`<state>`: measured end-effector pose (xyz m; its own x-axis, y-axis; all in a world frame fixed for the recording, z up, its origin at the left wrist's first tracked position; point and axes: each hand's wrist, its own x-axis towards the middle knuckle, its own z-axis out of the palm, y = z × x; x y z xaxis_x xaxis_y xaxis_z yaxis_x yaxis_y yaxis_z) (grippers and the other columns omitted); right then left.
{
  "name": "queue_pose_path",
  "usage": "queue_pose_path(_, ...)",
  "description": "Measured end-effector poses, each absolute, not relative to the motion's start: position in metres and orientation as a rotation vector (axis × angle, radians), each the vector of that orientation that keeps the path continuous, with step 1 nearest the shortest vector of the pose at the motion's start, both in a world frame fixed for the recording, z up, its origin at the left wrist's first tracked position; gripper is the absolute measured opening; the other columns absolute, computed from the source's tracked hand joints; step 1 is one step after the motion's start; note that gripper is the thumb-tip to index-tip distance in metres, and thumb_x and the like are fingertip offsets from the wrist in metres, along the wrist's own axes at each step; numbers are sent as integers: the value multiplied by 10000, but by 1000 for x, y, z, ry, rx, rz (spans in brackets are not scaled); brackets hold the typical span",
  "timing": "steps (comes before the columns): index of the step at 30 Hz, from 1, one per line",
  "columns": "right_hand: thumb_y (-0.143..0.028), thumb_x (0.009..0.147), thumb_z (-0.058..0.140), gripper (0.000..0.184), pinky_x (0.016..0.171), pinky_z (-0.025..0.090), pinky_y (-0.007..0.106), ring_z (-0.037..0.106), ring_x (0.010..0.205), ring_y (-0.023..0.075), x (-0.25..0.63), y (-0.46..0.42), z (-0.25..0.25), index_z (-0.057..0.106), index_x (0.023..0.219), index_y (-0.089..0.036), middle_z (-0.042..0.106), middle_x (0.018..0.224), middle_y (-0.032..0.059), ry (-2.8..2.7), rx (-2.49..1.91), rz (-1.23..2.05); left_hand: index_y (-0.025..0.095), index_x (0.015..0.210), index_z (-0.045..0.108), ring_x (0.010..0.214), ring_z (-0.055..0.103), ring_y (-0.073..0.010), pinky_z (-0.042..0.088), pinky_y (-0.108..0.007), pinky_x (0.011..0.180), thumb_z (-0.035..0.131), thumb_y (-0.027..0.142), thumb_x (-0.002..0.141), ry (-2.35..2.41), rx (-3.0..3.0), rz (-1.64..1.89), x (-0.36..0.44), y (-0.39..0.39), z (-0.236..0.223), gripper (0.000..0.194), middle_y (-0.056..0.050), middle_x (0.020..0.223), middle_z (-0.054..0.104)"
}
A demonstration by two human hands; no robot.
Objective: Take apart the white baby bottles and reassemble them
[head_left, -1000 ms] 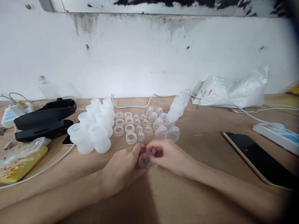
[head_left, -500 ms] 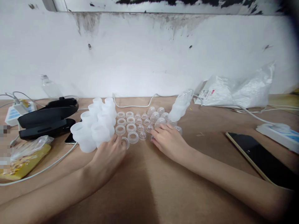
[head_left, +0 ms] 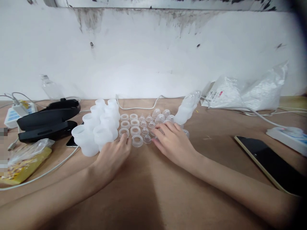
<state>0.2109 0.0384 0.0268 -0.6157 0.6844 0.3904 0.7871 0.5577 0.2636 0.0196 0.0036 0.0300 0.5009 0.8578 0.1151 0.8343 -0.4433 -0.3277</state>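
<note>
My left hand lies low on the wooden table, fingers stretched forward, tips touching a white ring in the grid of translucent rings. Just left of it stand several white silicone cups in two rows. My right hand rests palm down, fingers spread over the clear domed caps; its fingertips reach the small clear nipple-like pieces. Neither hand visibly holds anything. A stack of nested clear caps leans behind the right hand.
A black case, a power strip with cables and a yellow snack bag sit at the left. At the right are a dark tablet, a second power strip and plastic bags against the white wall.
Both hands left the table centre, where they held a small clear part together, and moved forward to the rows. The left hand set down a ring.
</note>
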Motion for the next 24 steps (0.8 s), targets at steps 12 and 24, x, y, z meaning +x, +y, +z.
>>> queue_pose_path(12,-426,705,639,945,1027,273,472,17,1332,333,133,24,20,71,1394,-117,-4,1453,206,-2436,-788,98,306,1359,105,1187,360,-388,466,-542,864,589,532,661,-1892,-2258,-1184,-98,-10,2,879,-79,1358,243)
queue_pose_path(24,-306,765,579,960,1014,285,490,91,1323,343,99,39,0,-92,1370,17,57,1425,287,-2427,-965,147,255,1329,172,1220,355,-351,419,-502,918,679,390,562,-2174,-2332,-1468,-96,16,-8,929,-121,1356,318)
